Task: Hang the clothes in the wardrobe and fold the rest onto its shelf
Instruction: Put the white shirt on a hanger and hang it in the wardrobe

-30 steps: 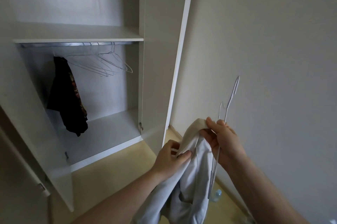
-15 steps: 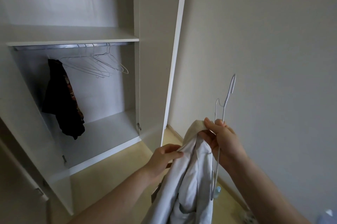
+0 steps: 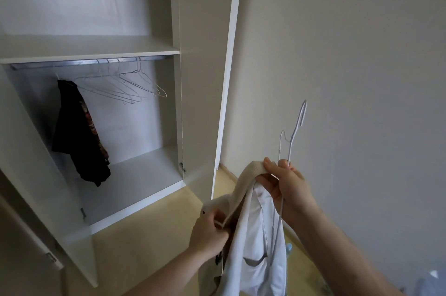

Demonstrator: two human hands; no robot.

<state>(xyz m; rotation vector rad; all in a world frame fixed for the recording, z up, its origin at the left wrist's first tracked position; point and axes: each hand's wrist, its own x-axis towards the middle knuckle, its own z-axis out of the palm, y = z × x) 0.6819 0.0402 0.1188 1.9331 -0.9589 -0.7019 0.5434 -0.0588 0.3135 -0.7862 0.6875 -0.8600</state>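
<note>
While the right hand (image 3: 287,184) holds a white wire hanger (image 3: 282,201) and the collar of a white jacket (image 3: 253,242), the left hand (image 3: 210,230) pinches its fabric, lower centre.

Single head-worn view, looking forward and down, hands close, open wardrobe (image 3: 91,49) to left

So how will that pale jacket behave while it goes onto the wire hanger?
Probably floppy: the pale jacket sags in loose folds below both hands. The ribbed collar looks thicker and bunches at the right hand, so it may snag. The wire hanger looks thin, so likely springy.
</note>
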